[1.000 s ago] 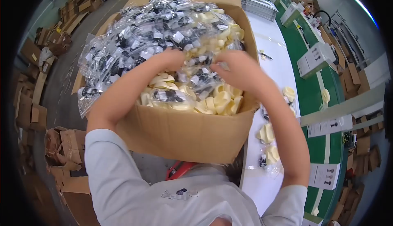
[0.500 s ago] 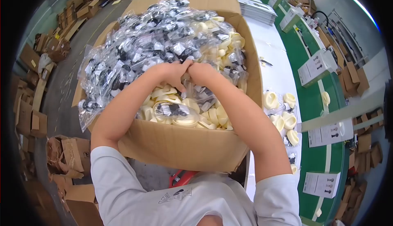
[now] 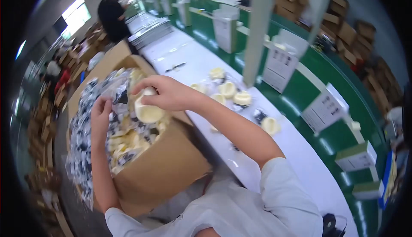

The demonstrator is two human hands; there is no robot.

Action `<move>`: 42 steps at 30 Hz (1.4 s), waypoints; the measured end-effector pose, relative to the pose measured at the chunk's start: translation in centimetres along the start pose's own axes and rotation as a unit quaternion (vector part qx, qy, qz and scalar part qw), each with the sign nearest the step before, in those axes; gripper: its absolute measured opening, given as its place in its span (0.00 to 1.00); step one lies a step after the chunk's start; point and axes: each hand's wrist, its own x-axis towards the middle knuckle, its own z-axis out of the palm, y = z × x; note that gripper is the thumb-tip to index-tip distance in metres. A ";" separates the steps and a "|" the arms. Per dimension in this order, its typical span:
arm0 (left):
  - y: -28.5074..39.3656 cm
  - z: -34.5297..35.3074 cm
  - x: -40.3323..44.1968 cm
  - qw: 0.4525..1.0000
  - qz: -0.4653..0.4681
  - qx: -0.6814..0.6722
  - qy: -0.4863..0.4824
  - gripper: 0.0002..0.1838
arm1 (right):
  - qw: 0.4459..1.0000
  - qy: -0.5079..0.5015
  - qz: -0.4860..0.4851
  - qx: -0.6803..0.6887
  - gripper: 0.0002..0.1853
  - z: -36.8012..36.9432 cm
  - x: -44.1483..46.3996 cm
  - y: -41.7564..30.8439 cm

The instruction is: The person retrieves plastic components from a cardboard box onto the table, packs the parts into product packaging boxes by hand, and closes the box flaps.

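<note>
My right hand point(image 3: 165, 93) is closed round a cream plastic part point(image 3: 148, 109), held over the near side of a large cardboard box point(image 3: 161, 172). To its left, my left hand point(image 3: 101, 108) pinches the edge of a clear plastic bag point(image 3: 119, 92) with dark contents, which stretches toward the right hand. Below both hands, the box holds loose cream parts point(image 3: 128, 140) and a heap of clear bags with black and white contents point(image 3: 81, 138).
On the white table point(image 3: 296, 168) at the right lie cream parts point(image 3: 242, 98), small bags and a dark pen-like object point(image 3: 175, 67). Beyond runs a green conveyor point(image 3: 317, 147) carrying white printed boxes point(image 3: 279, 65). A person in black point(image 3: 112, 16) stands at the back left.
The view has swung right toward the table and conveyor. My hands have risen from the heap and moved apart, with a cream part now in the right and a bag in the left.
</note>
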 end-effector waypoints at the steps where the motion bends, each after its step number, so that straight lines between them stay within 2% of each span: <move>1: 4.5 2.6 -0.3 0.995 -0.013 -0.093 -0.019 0.06 | 1.000 0.018 0.010 -0.012 0.10 -1.5 -1.6 -0.8; 2: 8.2 5.2 -1.0 0.982 -0.033 -0.184 -0.033 0.06 | 0.997 0.069 0.003 -0.043 0.10 -2.8 -3.1 -1.6; 4: 13.0 9.7 -0.4 0.965 -0.031 -0.236 -0.114 0.08 | 0.983 0.153 -0.019 -0.104 0.13 -4.6 -5.6 -2.6; 6: 18.4 14.3 0.2 0.938 -0.046 -0.305 -0.160 0.09 | 0.947 0.273 -0.084 -0.150 0.19 -7.1 -8.8 -3.1; 8: 21.8 18.7 1.2 0.906 -0.046 -0.343 -0.243 0.11 | 0.923 0.361 -0.029 -0.126 0.25 -9.8 -12.3 -5.4; 10: 23.6 23.4 2.4 0.891 0.079 -0.282 -0.346 0.11 | 0.922 0.379 -0.009 -0.080 0.26 -12.6 -15.2 -6.5; 12: 26.4 27.4 3.6 0.858 0.092 -0.312 -0.398 0.11 | 0.918 0.373 0.007 -0.132 0.24 -16.2 -17.8 -8.2; 13: 27.7 29.2 4.4 0.854 0.102 -0.318 -0.398 0.11 | 0.914 0.366 0.021 -0.171 0.23 -18.1 -18.8 -8.9; 14: 28.9 30.8 5.3 0.888 0.187 -0.269 -0.323 0.12 | 0.912 0.366 0.018 -0.182 0.23 -20.3 -19.4 -9.2; 15: 29.6 32.4 6.4 0.908 0.267 -0.215 -0.240 0.13 | 0.871 0.402 0.031 -0.280 0.21 -22.8 -19.8 -8.9; 16: 29.9 34.2 7.8 0.906 0.274 -0.219 -0.239 0.13 | 0.819 0.434 0.043 -0.372 0.19 -24.8 -19.9 -8.2; 17: 29.6 36.5 9.3 0.913 0.279 -0.257 -0.152 0.16 | 0.816 0.436 0.039 -0.378 0.19 -26.2 -19.6 -7.3; 18: 28.9 39.2 10.7 0.911 0.281 -0.294 -0.066 0.18 | 0.786 0.441 0.042 -0.431 0.17 -27.5 -19.4 -6.2; 19: 27.2 42.7 12.0 0.919 0.248 -0.303 -0.050 0.19 | 0.752 0.445 0.045 -0.483 0.16 -28.6 -19.5 -5.1; 20: 25.6 46.1 13.3 0.924 0.214 -0.314 -0.034 0.20 | 0.747 0.447 0.044 -0.491 0.16 -29.2 -19.7 -3.7; 22: 23.8 49.1 13.1 0.906 0.064 -0.387 -0.161 0.23 | 0.758 0.369 0.063 -0.534 0.16 -29.8 -20.4 -1.6; 23: 23.3 49.2 12.4 0.882 0.025 -0.387 -0.267 0.25 | 0.752 0.366 0.064 -0.544 0.16 -29.9 -20.9 -1.9; 24: 23.1 49.2 11.7 0.848 -0.013 -0.380 -0.369 0.28 | 0.747 0.332 0.154 -0.556 0.17 -29.8 -21.4 -2.0; 25: 23.3 49.4 11.4 0.844 -0.011 -0.387 -0.371 0.28 | 0.735 0.295 0.243 -0.561 0.18 -29.9 -21.7 -2.0; 26: 23.6 49.6 11.1 0.821 -0.039 -0.431 -0.372 0.27 | 0.731 0.294 0.245 -0.565 0.18 -30.0 -21.6 -2.5; 28: 23.8 49.8 10.6 0.769 -0.103 -0.512 -0.369 0.25 | 0.726 0.205 0.341 -0.561 0.18 -30.0 -21.4 -3.4; 29: 23.8 50.0 10.4 0.767 -0.110 -0.511 -0.372 0.25 | 0.722 0.159 0.389 -0.550 0.18 -29.5 -21.6 -3.3; 30: 24.0 50.2 10.2 0.779 -0.110 -0.507 -0.351 0.24 | 0.723 0.157 0.396 -0.544 0.18 -28.9 -21.9 -2.7; 31: 24.1 50.5 10.0 0.792 -0.108 -0.502 -0.331 0.23 | 0.655 0.154 0.316 -0.669 0.17 -28.2 -22.1 -2.1; 33: 23.6 50.9 9.7 0.804 -0.105 -0.494 -0.314 0.22 | 0.465 0.138 0.127 -0.865 0.16 -26.8 -22.0 -1.0; 34: 23.1 51.2 9.8 0.798 -0.104 -0.496 -0.326 0.20 | 0.465 0.141 0.128 -0.865 0.16 -26.1 -21.9 -0.3; 37: 23.0 50.9 9.7 0.786 -0.101 -0.501 -0.348 0.18 | 0.433 0.202 0.286 -0.831 0.16 -23.9 -22.0 2.3; 38: 23.4 50.9 9.4 0.803 -0.096 -0.491 -0.325 0.19 | 0.433 0.204 0.286 -0.830 0.16 -23.8 -22.4 2.4; 40: 24.0 50.7 8.4 0.834 -0.088 -0.467 -0.280 0.19 | 0.466 0.221 0.285 -0.808 0.16 -23.7 -24.0 2.0; 41: 23.8 50.7 8.0 0.834 -0.088 -0.464 -0.284 0.19 | 0.482 0.231 0.286 -0.796 0.17 -23.3 -24.7 1.5; 42: 23.6 50.7 7.7 0.786 -0.106 -0.523 -0.311 0.19 | 0.479 0.235 0.288 -0.795 0.17 -22.8 -25.2 0.8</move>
